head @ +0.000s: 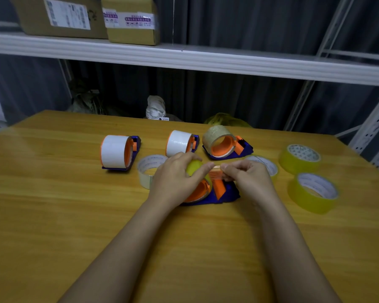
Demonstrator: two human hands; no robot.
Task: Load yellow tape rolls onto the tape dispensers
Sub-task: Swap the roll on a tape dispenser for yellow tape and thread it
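A blue and orange tape dispenser (pixel 224 192) lies in the middle of the wooden table (pixel 53 204) with a yellow tape roll (pixel 195 167) seated on its orange wheel. My left hand (pixel 175 176) is clamped over that roll. My right hand (pixel 245 173) pinches the roll's free tape end above the dispenser's orange front part. Two loose yellow rolls lie at the right, one farther (pixel 300 158) and one nearer (pixel 313 192). Another loose roll (pixel 265 164) is partly hidden behind my right hand.
Three more dispensers stand behind: two carry white rolls (pixel 115 152) (pixel 181 143), one a pale clear roll (pixel 222 142). A pale loose roll (pixel 148 169) lies left of my left hand. A white shelf (pixel 184 57) with cardboard boxes (pixel 131 18) hangs overhead.
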